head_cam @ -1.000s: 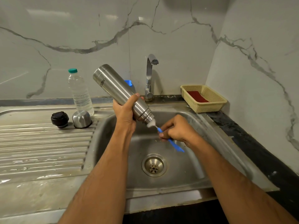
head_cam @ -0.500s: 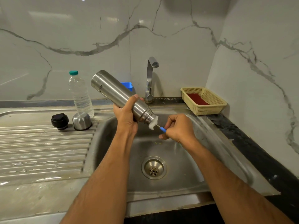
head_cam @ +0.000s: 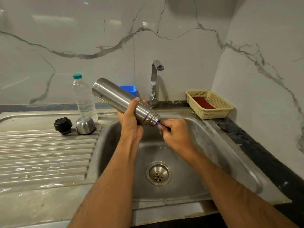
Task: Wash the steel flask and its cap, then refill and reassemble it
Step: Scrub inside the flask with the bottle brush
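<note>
The steel flask (head_cam: 121,101) is being gripped, tilted over the sink (head_cam: 218,145), by the left hand (head_cam: 130,122). A blue brush handle (head_cam: 158,123), apparently pushed inside, is being pinched by the right hand (head_cam: 176,134). Cap (head_cam: 63,125), rinsing, refilling and reassembly are still waiting.

You get soft, even, slightly greenish light from above; pale glare patches sit high on the marble wall (head_cam: 102,38). The tap (head_cam: 154,79) throws a faint shadow on the wall behind it. Focus is sharp throughout. Wide-angle distortion bends the drainboard (head_cam: 41,153) and worktop (head_cam: 263,153) edges toward the corners.
</note>
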